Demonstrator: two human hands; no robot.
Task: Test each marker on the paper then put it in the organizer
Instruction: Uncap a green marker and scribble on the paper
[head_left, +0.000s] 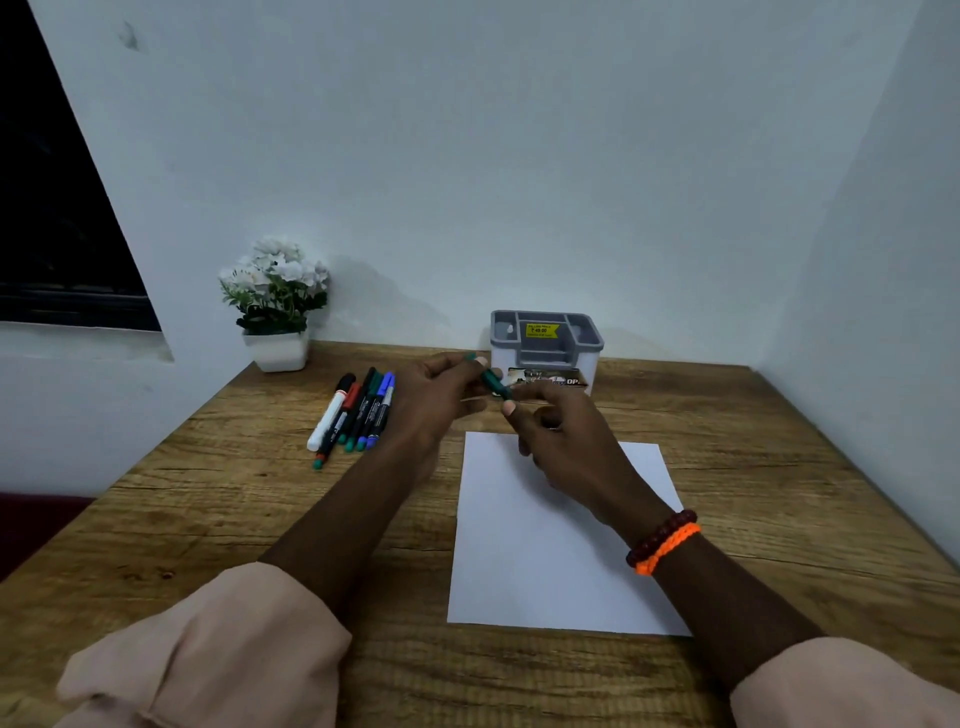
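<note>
Two hands (441, 395) grip a green marker (493, 383), masking the organizer (545, 338)

Five loose markers (353, 415), one held green marker (493, 382), one paper sheet (550, 561), one organizer (545, 338), one plant (275, 306).

Both hands (498, 410) raised, fingers pinched.

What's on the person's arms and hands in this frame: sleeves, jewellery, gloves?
Both hands, left hand and right hand, are bare, with no gloves or rings visible. Loose pale peach fabric sleeves are pushed up both forearms. The right wrist carries a dark red beaded bracelet beside a bright orange braided band.
</note>
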